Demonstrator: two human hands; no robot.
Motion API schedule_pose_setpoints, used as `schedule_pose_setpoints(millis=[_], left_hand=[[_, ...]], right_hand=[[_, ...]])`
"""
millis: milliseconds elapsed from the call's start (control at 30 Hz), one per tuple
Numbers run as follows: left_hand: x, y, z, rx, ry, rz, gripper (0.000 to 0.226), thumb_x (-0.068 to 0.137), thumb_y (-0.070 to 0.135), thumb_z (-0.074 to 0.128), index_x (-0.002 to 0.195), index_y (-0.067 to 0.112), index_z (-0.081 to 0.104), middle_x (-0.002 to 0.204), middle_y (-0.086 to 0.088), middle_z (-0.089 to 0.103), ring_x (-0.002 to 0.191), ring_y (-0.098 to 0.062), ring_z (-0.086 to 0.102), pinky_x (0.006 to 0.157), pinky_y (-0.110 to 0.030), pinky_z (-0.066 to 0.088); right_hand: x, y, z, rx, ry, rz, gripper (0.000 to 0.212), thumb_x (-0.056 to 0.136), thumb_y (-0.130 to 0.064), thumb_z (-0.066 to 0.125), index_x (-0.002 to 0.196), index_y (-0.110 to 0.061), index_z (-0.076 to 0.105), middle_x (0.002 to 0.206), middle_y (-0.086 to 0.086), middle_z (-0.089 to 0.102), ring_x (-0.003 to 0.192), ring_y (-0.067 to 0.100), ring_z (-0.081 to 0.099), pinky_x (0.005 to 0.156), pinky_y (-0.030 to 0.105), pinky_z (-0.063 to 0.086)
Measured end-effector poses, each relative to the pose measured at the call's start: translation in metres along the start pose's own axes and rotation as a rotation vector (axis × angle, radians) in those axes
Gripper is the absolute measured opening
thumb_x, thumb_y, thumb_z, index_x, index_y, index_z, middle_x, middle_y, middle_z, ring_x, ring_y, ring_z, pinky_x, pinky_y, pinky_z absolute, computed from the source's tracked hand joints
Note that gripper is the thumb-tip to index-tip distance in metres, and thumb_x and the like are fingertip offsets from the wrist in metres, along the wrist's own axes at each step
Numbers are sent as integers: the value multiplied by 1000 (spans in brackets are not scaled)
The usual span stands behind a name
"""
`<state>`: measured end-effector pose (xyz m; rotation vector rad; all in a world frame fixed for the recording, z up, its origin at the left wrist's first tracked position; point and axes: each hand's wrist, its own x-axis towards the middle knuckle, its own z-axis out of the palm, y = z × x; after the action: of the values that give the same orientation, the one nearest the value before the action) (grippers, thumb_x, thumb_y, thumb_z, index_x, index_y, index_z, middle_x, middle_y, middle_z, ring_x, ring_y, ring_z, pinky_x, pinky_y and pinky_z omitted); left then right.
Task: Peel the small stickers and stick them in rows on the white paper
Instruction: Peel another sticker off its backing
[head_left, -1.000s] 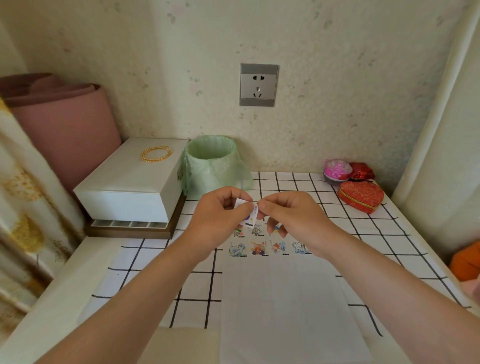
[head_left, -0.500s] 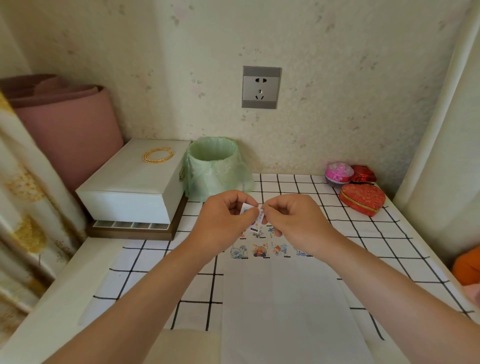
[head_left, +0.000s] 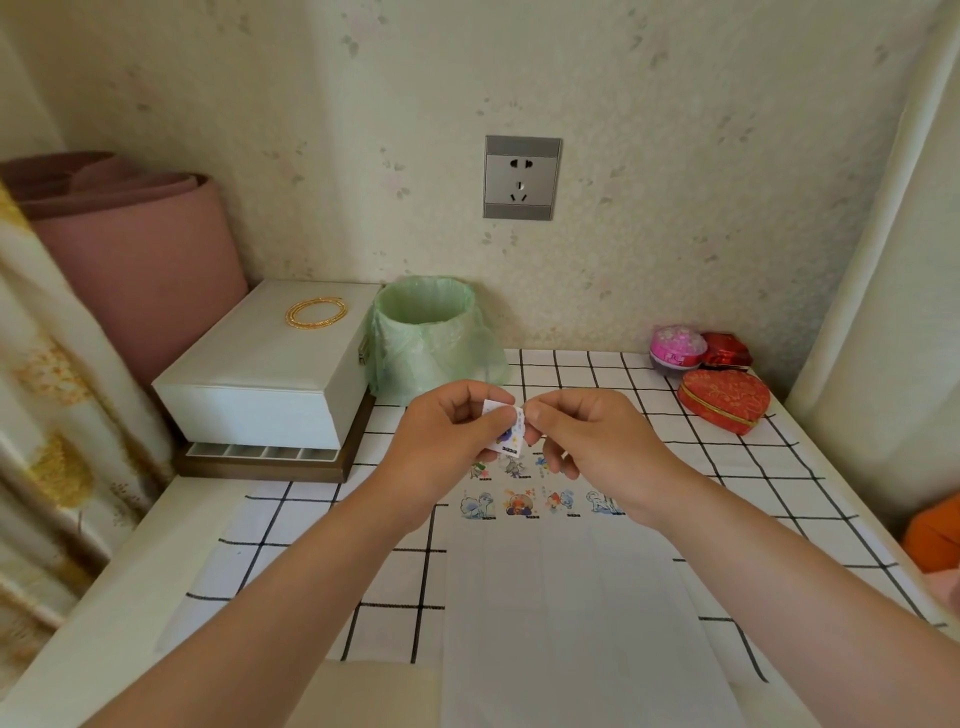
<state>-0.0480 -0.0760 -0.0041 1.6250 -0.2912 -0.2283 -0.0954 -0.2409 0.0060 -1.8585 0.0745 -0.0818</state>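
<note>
A small sticker (head_left: 505, 429), on its white backing, is held above the far end of the white paper (head_left: 566, 613), pinched between the left hand (head_left: 451, 434) and the right hand (head_left: 587, 441); both grips are closed on it. It is judged featherlight, thin and limp, easily creased or torn, so it is best taken at a corner by a fingernail. Stickers (head_left: 519, 503) are already laid in rows on the paper, which lies on the checked cloth (head_left: 727, 457) covering the bench

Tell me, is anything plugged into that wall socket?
No, the wall socket shows bare holes, with no plug or cable in it.
</note>
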Motion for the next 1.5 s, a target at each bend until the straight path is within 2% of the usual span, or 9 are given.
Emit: schedule_pose_setpoints(millis=[167, 267, 333, 433, 500, 700, 1067, 1200, 1500], left_hand=[[1, 0, 0, 17, 16, 18, 12, 90, 12, 70, 99, 19, 73, 73, 5, 69, 71, -6, 65, 68, -23, 58], [1, -3, 2, 67, 75, 65, 18, 87, 19, 74, 103, 27, 70, 86, 10, 68, 79, -7, 66, 73, -25, 58], [0, -4, 3, 189, 161, 112, 19, 83, 27, 77, 98, 32, 66, 92, 17, 67, 77, 0, 62, 68, -17, 54], [-1, -3, 5, 169, 167, 61, 11, 84, 26, 77, 87, 22, 67, 81, 10, 70, 68, -3, 65, 63, -25, 57], [-3, -2, 6, 107, 101, -13, 6, 88, 22, 74, 87, 17, 72, 82, 1, 73, 76, -12, 71, 67, -34, 62], [-5, 4, 10, -34, 36, -82, 9, 91, 18, 70, 91, 13, 77, 85, -3, 77, 84, -13, 74, 71, -33, 62], [-3, -1, 8, 33, 49, -62, 10, 88, 17, 74, 87, 6, 73, 80, -7, 75, 77, -17, 75, 69, -32, 61], [-2, -1, 5, 56, 34, -26, 10, 91, 16, 68, 89, 6, 70, 83, -5, 75, 81, -15, 74, 72, -34, 62], [-3, 4, -18, 217, 35, 22, 10, 94, 13, 61, 86, 10, 65, 81, 0, 75, 76, -17, 73, 76, -40, 62]], right_hand=[[-1, -2, 1, 21, 28, 0, 21, 96, -18, 60, 80, -15, 74, 76, 0, 69, 54, 15, 51, 52, 24, 39], [-1, 0, 2, 23, 44, -1, 22, 95, -20, 60, 80, -15, 74, 81, 17, 69, 57, 18, 52, 54, 29, 39], [-1, 1, 2, 8, 64, -6, 22, 95, -19, 60, 80, -15, 74, 80, 21, 68, 57, 18, 52, 53, 26, 39], [-1, 1, 4, -56, 112, -23, 21, 96, -19, 60, 81, -16, 74, 57, 4, 62, 47, 9, 49, 47, 16, 38], [0, 2, 5, -105, 141, -51, 20, 96, -19, 60, 81, -17, 73, 50, -7, 59, 43, 5, 47, 45, 14, 37], [0, 6, 6, -197, 152, -118, 21, 96, -22, 63, 77, -26, 72, 65, -12, 66, 51, 11, 56, 48, 27, 46], [1, 9, 8, -221, 179, -88, 13, 93, -30, 65, 82, -26, 70, 62, -20, 63, 52, 12, 61, 45, 14, 39], [1, 7, 12, -111, 176, -84, 6, 91, -29, 69, 86, -29, 73, 83, -12, 72, 53, 11, 65, 49, 20, 45], [5, 6, 23, -166, 251, -151, 14, 88, -19, 71, 78, -29, 74, 81, -13, 71, 54, 13, 65, 54, 22, 49]])
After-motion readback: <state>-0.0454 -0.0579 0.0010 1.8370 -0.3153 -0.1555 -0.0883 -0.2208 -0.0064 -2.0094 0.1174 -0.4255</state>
